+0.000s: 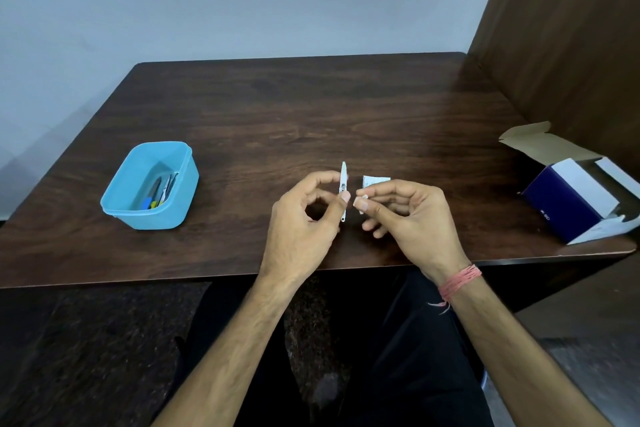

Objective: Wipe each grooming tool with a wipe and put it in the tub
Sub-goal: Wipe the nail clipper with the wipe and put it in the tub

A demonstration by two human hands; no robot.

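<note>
My left hand (304, 218) pinches a slim silver grooming tool (343, 177), held upright above the table's front middle. Just to its right, my right hand (408, 215) pinches a small white wipe (375, 181) between thumb and fingers; a narrow gap separates wipe and tool. A light blue plastic tub (114, 201) stands at the left of the table, holding several grooming tools (161, 192) with dark, blue and yellow handles.
An open dark blue and white cardboard box (568, 204) sits at the table's right edge, flap raised. A brown wooden panel rises behind it on the right. The dark wooden table (294, 107) stretches back to a pale wall.
</note>
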